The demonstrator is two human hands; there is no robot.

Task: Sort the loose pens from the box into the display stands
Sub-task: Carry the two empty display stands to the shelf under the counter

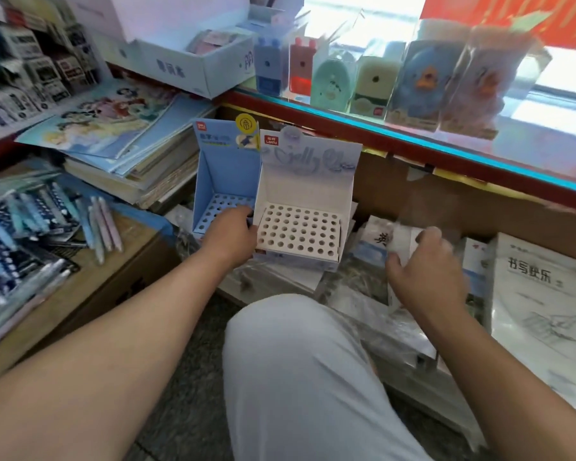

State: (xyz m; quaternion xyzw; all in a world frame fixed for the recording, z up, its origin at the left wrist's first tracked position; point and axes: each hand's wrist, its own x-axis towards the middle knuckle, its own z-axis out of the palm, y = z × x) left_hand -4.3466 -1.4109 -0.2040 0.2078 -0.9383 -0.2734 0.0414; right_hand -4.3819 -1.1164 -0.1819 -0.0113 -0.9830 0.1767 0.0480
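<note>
A person crouching on a stationery shop floor, one knee (300, 367) in pale trousers, works at two cardboard display stands set side by side below a glass counter (413, 141). The left hand (230, 235) grips the front right corner of the blue display stand (226, 174), fingers curled over its edge and into the perforated tray, thumb side just beside the wall of the white display stand (301, 229), whose tray shows rows of round holes. The right hand (428, 264), smeared by motion blur, has its fingers and thumb curled around a pale packet (403, 242); what the packet contains cannot be made out. The loose pens (102, 227), pastel blue and pink, lie in a small cluster on a brown cardboard box (90, 287) to the left, well apart from both stands, next to packs of pens (24, 221) with dark blue patterned wrappers. Behind them sits a stack of notebooks (137, 168) topped with illustrated covers. Boxed pencil sharpeners (333, 84) in clear cases line the counter top, and a wrapped workbook (542, 314) printed with Chinese characters lies at the far right.
</note>
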